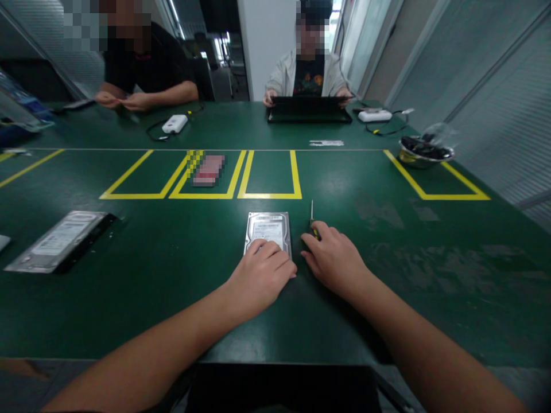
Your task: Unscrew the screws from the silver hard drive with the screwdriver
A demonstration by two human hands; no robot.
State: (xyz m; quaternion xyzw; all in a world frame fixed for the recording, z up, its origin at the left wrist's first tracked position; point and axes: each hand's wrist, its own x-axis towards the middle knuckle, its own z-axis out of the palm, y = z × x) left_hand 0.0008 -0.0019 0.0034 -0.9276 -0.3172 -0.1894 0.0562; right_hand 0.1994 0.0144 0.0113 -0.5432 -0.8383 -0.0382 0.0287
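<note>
A silver hard drive with a white label lies flat on the green table in front of me. My left hand is closed over its near part, with the fingers curled on its top and the thumb by its right side. Just right of the drive, my right hand has its fingers closed around the handle of a screwdriver. The thin metal shaft points away from me, and most of the handle is hidden under the fingers. A small gap separates the two hands.
Another hard drive lies to the left, with small bits beside it. Yellow tape marks areas farther back, one holding a pinkish blurred item. A metal bowl stands back right. Two people sit opposite, one holding a black tray-like object.
</note>
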